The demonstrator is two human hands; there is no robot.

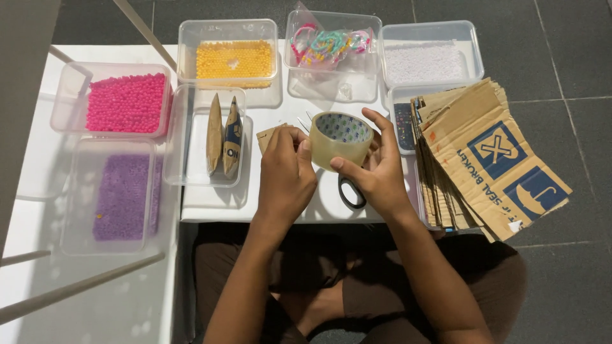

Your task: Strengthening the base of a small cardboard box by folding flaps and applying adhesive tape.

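Both hands grip the roll of clear packing tape [342,140]: the right hand [377,172] cups it, the left hand [287,175] pinches its edge, above black-handled scissors [351,193] on the white counter [217,207].

**Work table, seen from above**

Item one: a roll of clear tape [342,138], held between my hands above the white table [210,210]. My right hand [376,172] cups it from the right, thumb on its near wall; my left hand [287,175] presses fingertips to its left side, over a small cardboard piece [268,136]. Scissors [351,193] lie beneath, black handle showing. Containers: pink beads [126,102], purple beads [124,197], yellow beads [233,60], white beads [424,62], coloured bracelets [328,43]. One clear tray [191,153] holds two folded cardboard pieces [224,135] standing on edge. At right, a fanned stack of cardboard sheets [484,159].
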